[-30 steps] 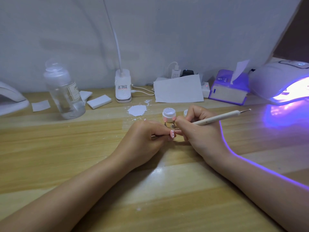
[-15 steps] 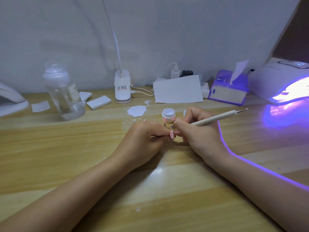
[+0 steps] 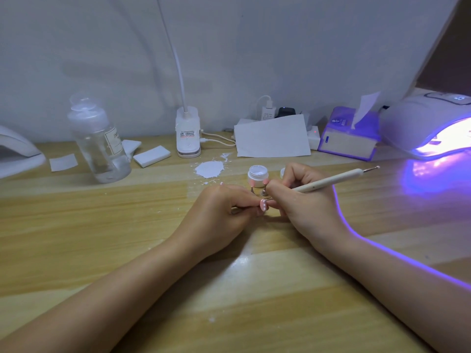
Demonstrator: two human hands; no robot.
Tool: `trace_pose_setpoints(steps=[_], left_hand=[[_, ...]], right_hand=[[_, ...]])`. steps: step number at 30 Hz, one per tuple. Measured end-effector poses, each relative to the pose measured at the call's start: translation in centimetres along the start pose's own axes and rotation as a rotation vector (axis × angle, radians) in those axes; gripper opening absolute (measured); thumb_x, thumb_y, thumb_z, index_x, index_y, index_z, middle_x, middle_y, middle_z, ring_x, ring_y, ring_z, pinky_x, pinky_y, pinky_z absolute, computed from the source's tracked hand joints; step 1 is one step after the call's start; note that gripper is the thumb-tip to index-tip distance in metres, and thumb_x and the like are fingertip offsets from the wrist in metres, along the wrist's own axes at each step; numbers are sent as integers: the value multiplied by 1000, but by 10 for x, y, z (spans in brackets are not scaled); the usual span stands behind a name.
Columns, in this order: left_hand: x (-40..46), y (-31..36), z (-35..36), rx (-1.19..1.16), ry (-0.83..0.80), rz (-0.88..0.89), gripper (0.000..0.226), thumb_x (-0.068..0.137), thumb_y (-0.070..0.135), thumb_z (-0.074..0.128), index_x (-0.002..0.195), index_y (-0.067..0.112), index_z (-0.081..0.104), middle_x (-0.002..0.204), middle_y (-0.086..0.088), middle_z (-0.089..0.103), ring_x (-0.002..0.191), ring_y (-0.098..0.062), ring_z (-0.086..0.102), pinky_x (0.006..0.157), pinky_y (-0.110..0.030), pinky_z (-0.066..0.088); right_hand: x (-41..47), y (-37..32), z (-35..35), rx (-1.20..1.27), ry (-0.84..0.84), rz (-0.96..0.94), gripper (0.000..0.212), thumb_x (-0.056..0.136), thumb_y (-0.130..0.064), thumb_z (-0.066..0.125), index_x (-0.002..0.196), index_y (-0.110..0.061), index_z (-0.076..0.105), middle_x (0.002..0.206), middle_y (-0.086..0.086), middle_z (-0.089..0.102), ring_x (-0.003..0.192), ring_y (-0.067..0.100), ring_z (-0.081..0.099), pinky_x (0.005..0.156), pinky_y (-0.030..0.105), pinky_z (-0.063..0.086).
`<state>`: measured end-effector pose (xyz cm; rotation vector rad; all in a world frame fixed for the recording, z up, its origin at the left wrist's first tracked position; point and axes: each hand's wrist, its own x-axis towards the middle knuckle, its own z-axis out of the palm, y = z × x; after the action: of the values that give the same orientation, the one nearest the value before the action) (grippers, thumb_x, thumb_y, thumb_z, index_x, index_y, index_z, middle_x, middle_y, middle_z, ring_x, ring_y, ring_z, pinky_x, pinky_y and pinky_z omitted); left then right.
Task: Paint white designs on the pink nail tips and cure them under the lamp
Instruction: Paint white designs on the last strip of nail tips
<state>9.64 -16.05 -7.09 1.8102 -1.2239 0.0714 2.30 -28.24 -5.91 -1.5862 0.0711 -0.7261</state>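
My left hand (image 3: 221, 212) pinches a thin metal holder that carries a pink nail tip (image 3: 340, 205) with white dots on it. Close against it on the right, my right hand (image 3: 303, 200) grips a cream dotting pen (image 3: 331, 180), whose working end is hidden at the nail tip and whose metal rear end points toward the lamp. Two more pink tips on small stands (image 3: 265, 186) sit just behind my fingers, in front of an open jar of white gel (image 3: 257, 175). The curing lamp (image 3: 428, 126) glows violet at the far right.
A clear bottle (image 3: 98, 141) stands at the back left beside white pads (image 3: 151, 155). A white paint smear (image 3: 210, 168) marks the wooden table. A desk-light base (image 3: 188, 135), a paper sheet (image 3: 272, 136) and a tissue box (image 3: 349, 135) line the wall.
The pen's rear end has dipped slightly as my right hand works at the nail tip. Both hands stay together in the same spot.
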Motion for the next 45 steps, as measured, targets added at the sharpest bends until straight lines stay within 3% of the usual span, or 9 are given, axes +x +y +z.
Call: trace_pose_setpoints(steps=[4,9,17,21,27,32,38,41,45], left_hand=[[0,1,-1,11,-1,9,13,79,5,68,86,13,75,78,-4,72,73,-10,64,72,-30,47],[0,0,0,8,8,10,10,80,6,68,85,11,75,80,-2,72,76,-7,64,72,-24,48],[-2,6,2,-26,96,198,12,79,6,61,77,5,73,83,0,66,78,1,58,46,-21,45],[0,8,-2,78,229,256,10,80,4,63,82,6,73,87,-3,61,71,-2,53,58,-12,43],[3,1,-11,161,455,219,9,80,7,64,84,3,72,83,-8,65,75,-16,60,66,-31,49],[3,2,-11,140,417,140,26,79,10,65,104,15,65,82,17,59,79,-5,57,76,-23,47],[3,-4,-9,168,335,18,34,79,15,68,112,18,60,78,26,57,83,15,47,94,-42,38],[5,-8,-9,181,316,-16,35,80,13,69,113,18,60,77,25,58,85,3,52,94,-28,30],[5,-8,-9,168,282,-81,38,79,14,69,115,22,59,76,24,59,91,-8,57,102,-39,29]], right_hand=[[-1,0,0,-8,-3,-6,43,78,14,54,50,-11,33,31,-12,42,39,-7,51,45,9,42],[0,-1,-1,41,77,-7,38,80,7,58,53,-9,35,35,-11,38,44,-2,57,52,27,53],[2,-2,-4,29,241,-77,41,86,0,57,53,-11,34,36,-10,41,34,-1,44,43,13,44],[6,2,-8,26,359,-51,44,83,-5,60,51,-16,32,41,-3,32,37,5,32,48,22,39],[8,4,-9,68,363,29,45,83,-6,59,50,-18,32,38,-7,32,35,3,32,50,24,41],[9,6,-9,72,355,57,48,83,-6,60,45,-21,34,43,-3,31,37,4,31,47,22,44],[9,5,-9,79,326,79,44,83,-6,60,49,-18,35,37,-9,34,36,3,33,45,19,47],[9,5,-9,83,315,84,44,83,-5,60,49,-18,34,37,-9,33,35,3,33,45,19,47],[9,5,-9,87,299,88,43,83,-5,60,50,-18,35,36,-10,33,34,2,34,44,18,47]])
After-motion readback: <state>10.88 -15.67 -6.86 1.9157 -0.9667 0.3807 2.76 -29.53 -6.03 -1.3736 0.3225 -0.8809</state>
